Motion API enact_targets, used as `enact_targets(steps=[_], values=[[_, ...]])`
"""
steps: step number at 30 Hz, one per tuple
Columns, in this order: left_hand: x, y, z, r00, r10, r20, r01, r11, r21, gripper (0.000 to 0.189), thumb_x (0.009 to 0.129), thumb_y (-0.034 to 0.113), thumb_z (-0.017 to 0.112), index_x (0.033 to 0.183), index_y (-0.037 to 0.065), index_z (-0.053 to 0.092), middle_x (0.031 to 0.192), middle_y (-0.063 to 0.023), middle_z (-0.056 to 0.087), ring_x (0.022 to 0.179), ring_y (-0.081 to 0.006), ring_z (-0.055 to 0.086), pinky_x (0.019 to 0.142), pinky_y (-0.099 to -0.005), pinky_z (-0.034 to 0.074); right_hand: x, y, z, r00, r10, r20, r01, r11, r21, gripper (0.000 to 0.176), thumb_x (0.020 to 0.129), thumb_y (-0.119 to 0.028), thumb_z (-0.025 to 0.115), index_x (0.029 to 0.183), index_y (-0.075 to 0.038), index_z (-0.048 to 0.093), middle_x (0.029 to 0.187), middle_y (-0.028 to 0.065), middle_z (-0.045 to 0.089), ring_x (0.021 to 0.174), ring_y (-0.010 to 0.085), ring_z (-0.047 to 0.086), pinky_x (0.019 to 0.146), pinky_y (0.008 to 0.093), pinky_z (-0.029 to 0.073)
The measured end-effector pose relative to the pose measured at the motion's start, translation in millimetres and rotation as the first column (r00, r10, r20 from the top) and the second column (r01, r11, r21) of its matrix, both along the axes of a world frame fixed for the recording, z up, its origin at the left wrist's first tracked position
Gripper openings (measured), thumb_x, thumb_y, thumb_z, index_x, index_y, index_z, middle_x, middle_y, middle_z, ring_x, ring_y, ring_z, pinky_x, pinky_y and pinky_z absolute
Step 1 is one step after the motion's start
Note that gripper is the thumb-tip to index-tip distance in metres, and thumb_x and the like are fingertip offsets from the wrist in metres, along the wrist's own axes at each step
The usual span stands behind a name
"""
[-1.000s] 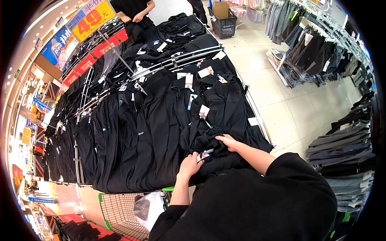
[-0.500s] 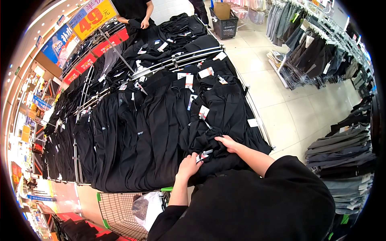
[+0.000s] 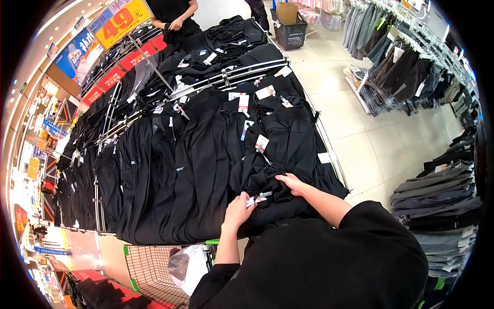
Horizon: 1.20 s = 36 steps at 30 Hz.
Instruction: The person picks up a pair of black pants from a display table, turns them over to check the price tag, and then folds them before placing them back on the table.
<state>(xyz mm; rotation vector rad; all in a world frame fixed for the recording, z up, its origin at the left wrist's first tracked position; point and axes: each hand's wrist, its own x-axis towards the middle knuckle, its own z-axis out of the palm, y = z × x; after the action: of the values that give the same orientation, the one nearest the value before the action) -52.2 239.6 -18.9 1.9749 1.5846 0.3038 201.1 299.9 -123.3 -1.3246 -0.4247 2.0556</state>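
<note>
Black trousers [image 3: 265, 180] lie bunched at the near right edge of the display table, on top of other dark garments. My right hand [image 3: 291, 184] is closed on a gathered fold of them. To its left, my left hand [image 3: 238, 210] pinches a white tag [image 3: 257, 199] attached to these trousers. The fingertips of both hands are partly hidden by the cloth. More black trousers [image 3: 198, 159] lie side by side to the left, and several white and red tags [image 3: 262, 143] show just beyond my hands.
A wire shopping cart [image 3: 149, 268] with a plastic bag [image 3: 189, 265] stands below the table. Metal rails [image 3: 226, 80] divide the display. Across it, a person [image 3: 175, 20] handles dark cloth. A yellow price sign [image 3: 121, 23] rises at left; clothes racks [image 3: 396, 67] stand right.
My left hand has shifted slightly up and left, and the tag by it shows more. My right hand keeps its hold. Across the table, the other person's hands have moved closer together.
</note>
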Motion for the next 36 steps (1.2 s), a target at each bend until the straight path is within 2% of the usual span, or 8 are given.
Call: enact_targets(steps=[9,18,20,23,26,32,36], values=[[4.6,1.5,11.0,0.998,0.040,0.042,-0.043,0.998,0.056,0.033,0.082,0.030,0.071,0.098,0.007,0.054,0.090,-0.0159,0.064,0.087,-0.0366,0.063,0.074,-0.0448,0.050,-0.5,-0.2,1.2,1.000,0.000,0.021,0.000,1.000,0.000,0.036,0.089,-0.022,0.064,0.117,0.001,0.060,0.108,0.0113,0.068,0.095,0.0228,0.065,0.083,0.0354,0.052],[8.9,8.2,20.8,0.982,0.074,0.173,-0.117,0.959,0.258,0.027,0.081,0.027,0.073,0.095,0.007,0.061,0.089,-0.0112,0.064,0.084,-0.0335,0.064,0.071,-0.0422,0.051,-0.3,-1.2,5.4,1.000,-0.006,-0.002,0.006,1.000,0.017,0.035,0.090,-0.021,0.063,0.117,0.001,0.060,0.110,0.0114,0.067,0.097,0.0230,0.064,0.086,0.0359,0.052],[9.7,8.9,22.8,0.970,0.073,0.230,-0.144,0.940,0.308,0.023,0.080,0.025,0.074,0.090,0.007,0.065,0.087,-0.0092,0.064,0.080,-0.0315,0.064,0.068,-0.0405,0.051,-0.2,-1.9,6.1,1.000,-0.015,0.013,0.015,1.000,0.015,0.034,0.090,-0.020,0.063,0.117,0.001,0.060,0.110,0.0111,0.068,0.097,0.0228,0.065,0.086,0.0358,0.052],[8.3,8.3,24.8,0.976,0.056,0.209,-0.127,0.930,0.345,0.020,0.080,0.025,0.074,0.085,0.007,0.068,0.083,-0.0081,0.064,0.076,-0.0303,0.065,0.066,-0.0393,0.051,-0.3,-2.1,8.7,1.000,-0.006,-0.008,0.006,1.000,0.011,0.034,0.090,-0.021,0.063,0.117,0.001,0.060,0.110,0.0108,0.068,0.097,0.0225,0.065,0.086,0.0355,0.052],[7.7,7.6,25.2,0.987,0.085,0.136,-0.126,0.938,0.323,0.021,0.079,0.024,0.075,0.081,0.004,0.069,0.080,-0.0096,0.066,0.073,-0.0296,0.065,0.064,-0.0376,0.050,-0.4,-2.4,12.0,1.000,-0.004,0.017,0.004,1.000,-0.007,0.033,0.090,-0.020,0.063,0.116,0.001,0.060,0.109,0.0106,0.068,0.097,0.0222,0.065,0.086,0.0355,0.052],[8.7,7.8,20.5,0.979,0.090,0.184,-0.131,0.965,0.226,0.025,0.082,0.030,0.073,0.084,0.005,0.069,0.083,-0.0111,0.066,0.076,-0.0312,0.066,0.067,-0.0391,0.052,-1.4,-3.2,15.5,0.999,-0.024,0.034,0.025,1.000,0.000,0.035,0.090,-0.020,0.062,0.118,0.001,0.059,0.112,0.0121,0.067,0.099,0.0237,0.064,0.088,0.0372,0.052],[7.2,7.5,20.7,0.980,0.093,0.176,-0.130,0.968,0.214,0.027,0.082,0.028,0.073,0.094,0.004,0.066,0.089,-0.0140,0.067,0.081,-0.0338,0.066,0.071,-0.0404,0.052,-0.3,-2.5,14.5,1.000,0.001,-0.015,-0.001,1.000,0.003,0.037,0.091,-0.020,0.062,0.120,0.001,0.058,0.113,0.0122,0.066,0.102,0.0237,0.063,0.090,0.0371,0.051]])
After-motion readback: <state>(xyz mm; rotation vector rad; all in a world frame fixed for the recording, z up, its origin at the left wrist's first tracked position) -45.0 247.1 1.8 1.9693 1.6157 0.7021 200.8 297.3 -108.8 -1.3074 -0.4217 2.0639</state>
